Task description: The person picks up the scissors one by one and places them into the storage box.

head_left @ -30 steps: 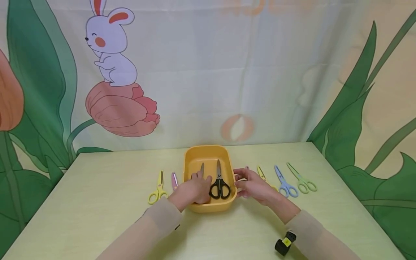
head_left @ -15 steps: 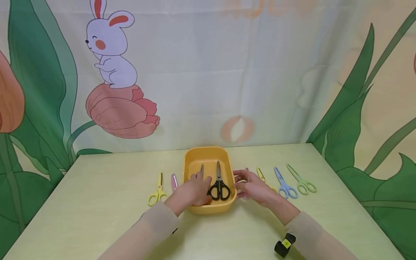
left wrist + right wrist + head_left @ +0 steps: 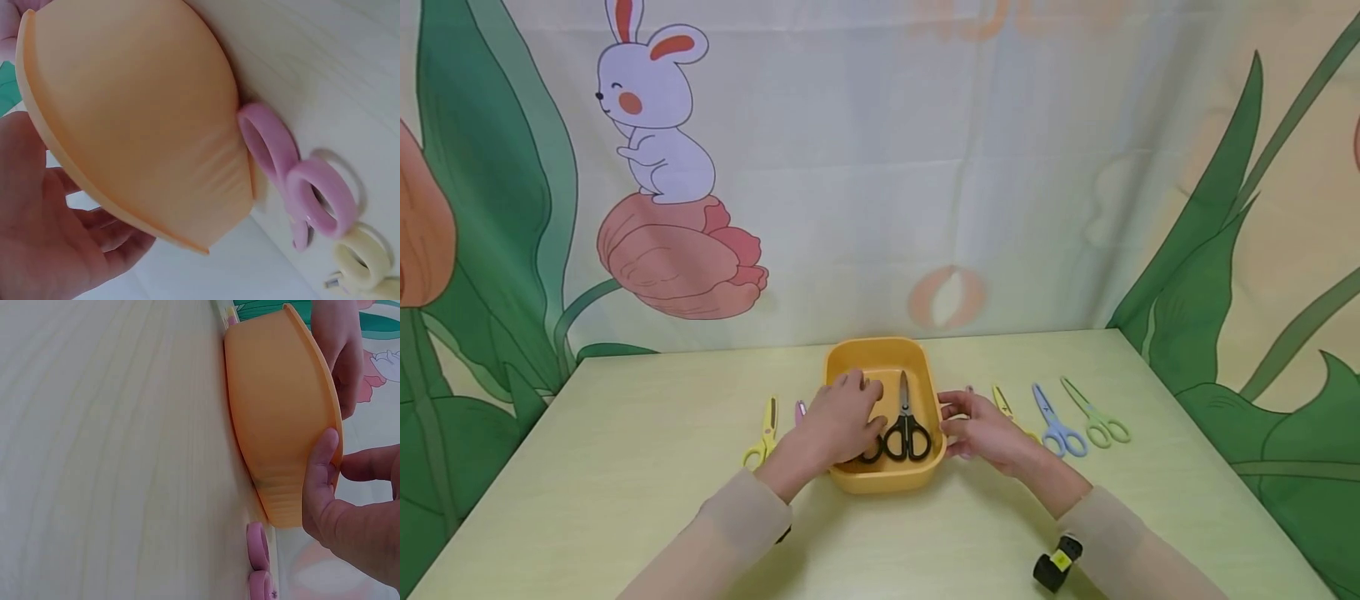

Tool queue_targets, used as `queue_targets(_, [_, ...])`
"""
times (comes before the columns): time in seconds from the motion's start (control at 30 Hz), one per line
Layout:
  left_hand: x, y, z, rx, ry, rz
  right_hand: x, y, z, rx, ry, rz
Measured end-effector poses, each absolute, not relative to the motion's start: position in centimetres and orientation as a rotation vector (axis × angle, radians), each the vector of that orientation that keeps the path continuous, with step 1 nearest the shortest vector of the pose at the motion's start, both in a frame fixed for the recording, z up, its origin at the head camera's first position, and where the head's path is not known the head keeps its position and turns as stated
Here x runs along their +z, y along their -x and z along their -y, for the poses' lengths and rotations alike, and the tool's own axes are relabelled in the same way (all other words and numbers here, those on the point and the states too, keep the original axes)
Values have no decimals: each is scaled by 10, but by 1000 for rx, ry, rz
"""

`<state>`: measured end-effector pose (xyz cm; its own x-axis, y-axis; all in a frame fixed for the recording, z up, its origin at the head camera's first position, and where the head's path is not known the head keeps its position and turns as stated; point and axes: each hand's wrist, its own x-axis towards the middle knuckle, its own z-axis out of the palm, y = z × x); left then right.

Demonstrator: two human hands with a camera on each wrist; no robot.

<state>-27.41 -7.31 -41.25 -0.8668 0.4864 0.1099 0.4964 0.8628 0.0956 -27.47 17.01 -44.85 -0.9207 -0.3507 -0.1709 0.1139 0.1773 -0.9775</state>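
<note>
A yellow-orange plastic tray [image 3: 883, 482] stands on the table. Along its right side lie black-handled scissors [image 3: 906, 417], blades pointing away. A second black-handled pair [image 3: 874, 455] is beside them, mostly hidden under my left hand [image 3: 838, 421]. That hand hovers over the tray's left part with loosely bent fingers. In the left wrist view it reaches over the tray rim [image 3: 69, 169], and nothing shows in its grasp. My right hand [image 3: 988, 427] pinches the tray's right rim; the right wrist view has the thumb [image 3: 322, 456] on the outer wall and a finger at the rim.
Left of the tray lie yellow scissors [image 3: 771, 425] and pink scissors [image 3: 801, 410], partly covered by my arm. To the right are yellow [image 3: 1004, 403], blue [image 3: 1051, 417] and green scissors [image 3: 1084, 408]. Another pink pair [image 3: 256, 547] sits near my right hand. A printed curtain [image 3: 850, 167] hangs behind.
My left hand has risen off the left black scissors and shifted up and left, uncovering part of their handle. The right hand stays on the tray rim.
</note>
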Motion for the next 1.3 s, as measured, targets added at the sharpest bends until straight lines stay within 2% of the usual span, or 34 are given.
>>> queue_targets(0.43, [-408, 273, 99, -408, 747, 2698, -451, 276, -171, -1850, 190, -2045])
queue_targets(0.77, [-409, 272, 126, -501, 623, 2705, -451, 277, -171, -1864, 166, -1998])
queue_targets(1.3, [-409, 253, 163, -253, 429, 3221, -448, 276, -172, -1841, 157, -2011])
